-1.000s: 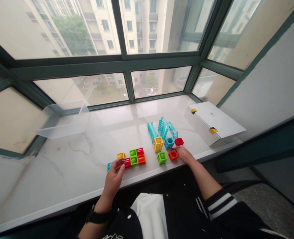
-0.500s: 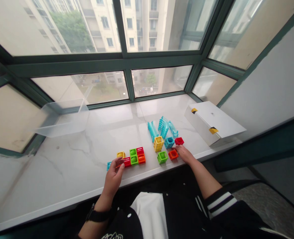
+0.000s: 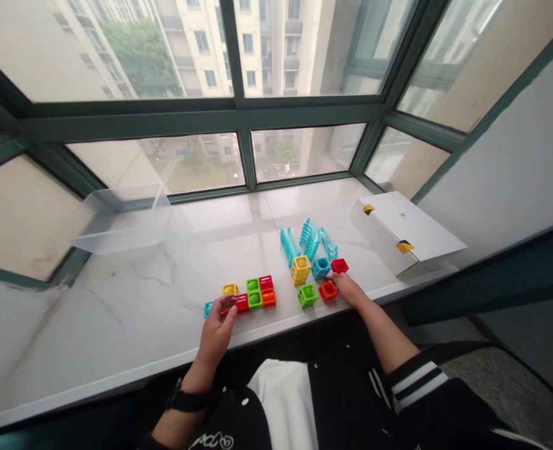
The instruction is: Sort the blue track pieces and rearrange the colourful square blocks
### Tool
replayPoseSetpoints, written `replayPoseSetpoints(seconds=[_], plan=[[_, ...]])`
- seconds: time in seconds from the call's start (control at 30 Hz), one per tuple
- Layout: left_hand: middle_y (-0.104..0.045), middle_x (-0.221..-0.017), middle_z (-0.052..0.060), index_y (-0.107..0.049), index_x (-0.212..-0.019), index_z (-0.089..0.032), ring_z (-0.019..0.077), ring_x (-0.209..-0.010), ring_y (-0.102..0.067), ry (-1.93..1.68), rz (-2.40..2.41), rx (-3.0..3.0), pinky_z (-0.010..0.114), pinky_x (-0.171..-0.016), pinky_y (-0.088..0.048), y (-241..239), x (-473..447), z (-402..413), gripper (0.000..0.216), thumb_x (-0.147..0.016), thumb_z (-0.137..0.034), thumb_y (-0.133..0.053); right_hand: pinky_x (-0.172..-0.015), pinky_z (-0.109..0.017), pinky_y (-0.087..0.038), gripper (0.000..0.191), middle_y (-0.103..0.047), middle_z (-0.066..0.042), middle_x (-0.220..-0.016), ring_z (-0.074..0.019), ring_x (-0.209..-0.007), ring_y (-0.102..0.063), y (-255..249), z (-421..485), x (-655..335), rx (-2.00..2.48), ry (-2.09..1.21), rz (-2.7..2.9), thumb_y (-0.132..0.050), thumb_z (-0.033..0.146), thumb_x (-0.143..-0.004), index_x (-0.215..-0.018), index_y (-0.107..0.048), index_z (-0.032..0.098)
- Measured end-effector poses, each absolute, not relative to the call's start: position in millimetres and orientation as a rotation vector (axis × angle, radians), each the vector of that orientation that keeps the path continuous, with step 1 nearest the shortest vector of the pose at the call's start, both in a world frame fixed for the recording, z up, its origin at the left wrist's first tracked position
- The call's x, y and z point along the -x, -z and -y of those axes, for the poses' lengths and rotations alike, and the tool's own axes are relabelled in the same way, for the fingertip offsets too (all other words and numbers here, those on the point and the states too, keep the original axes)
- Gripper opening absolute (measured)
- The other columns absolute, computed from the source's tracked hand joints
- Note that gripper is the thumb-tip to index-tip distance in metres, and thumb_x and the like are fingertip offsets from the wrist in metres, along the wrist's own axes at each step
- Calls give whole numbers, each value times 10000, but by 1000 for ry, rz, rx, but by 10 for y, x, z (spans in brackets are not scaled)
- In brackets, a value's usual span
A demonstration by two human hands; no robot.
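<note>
A: Where's the L hand (image 3: 215, 331)?

B: Over the low row of small cubes on the marble sill (image 3: 177, 278). Its fingers (image 3: 224, 306) are a bit spread and curled, w/ the tips by the red cube (image 3: 242, 304). Can't tell if they touch it or pinch it.

A: And the R hand (image 3: 351, 292)?

B: Flat-ish on the sill, fingers pressed together, right by the orange cube (image 3: 327, 290). No pinch that I can see. The red cube (image 3: 339, 265) is just past the fingertips.

A: How should they handle these?

B: Gently, w/ two fingers on opposite sides. The cubes look light and hollow, so a hard poke could push them out of line.

A: Anything hard to see?

B: Yep. The L hand hides the near side of the row, and the teal cube (image 3: 207, 309) is partly behind its fingers. The teal curved tubes (image 3: 310, 239) lie in a tight bunch, so it's hard to count them.
</note>
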State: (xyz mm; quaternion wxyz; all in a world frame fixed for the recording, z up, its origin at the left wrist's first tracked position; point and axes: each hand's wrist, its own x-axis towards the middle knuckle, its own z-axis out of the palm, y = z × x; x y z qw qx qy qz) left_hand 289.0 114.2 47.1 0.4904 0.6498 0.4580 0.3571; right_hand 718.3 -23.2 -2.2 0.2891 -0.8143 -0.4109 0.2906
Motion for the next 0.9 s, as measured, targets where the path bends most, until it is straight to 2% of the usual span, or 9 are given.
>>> replayPoseSetpoints(seconds=[0.3,0.47,0.7,0.9], plan=[[-725,-1220,127,-625,-1243,-226,279,-1167,-710,-884,-1095,-1578,503,-1048,-577,-458,-2880,-1148,436,-941,-539,-638,-1107,-442,-476,630,-703,-138,-1260,-299,-1211,-650,-63,229,-7142,2181,-749,1106,-271,599,-1065,-1185,-749,207],[-732,-1205,118,-626,-1245,-231,275,-1161,-711,-892,-1103,-1586,506,-1057,-568,-448,-2862,-1158,422,-945,-527,-635,-1029,-439,-525,642,-725,-140,-1212,-298,-1122,-677,-99,271,-7153,2115,-765,1105,-259,597,-1061,-1130,-759,199],[-727,-1213,115,-627,-1246,-227,272,-1153,-707,-901,-1143,-1668,475,-1032,-570,-441,-2809,-1169,384,-969,-492,-605,-954,-419,-527,645,-742,-115,-1065,-276,-937,-686,-411,440,-7078,2032,-362,1080,-285,628,-1061,-1002,-778,215],[-691,-1246,103,-643,-1226,-244,303,-1211,-642,-940,-1256,-1947,514,-1114,-487,-498,-2720,-1235,323,-963,-428,-601,-907,-401,-543,449,-734,-94,-967,-266,-940,-684,-982,385,-6733,1784,-73,1131,-431,503,-1075,-962,-769,230]])
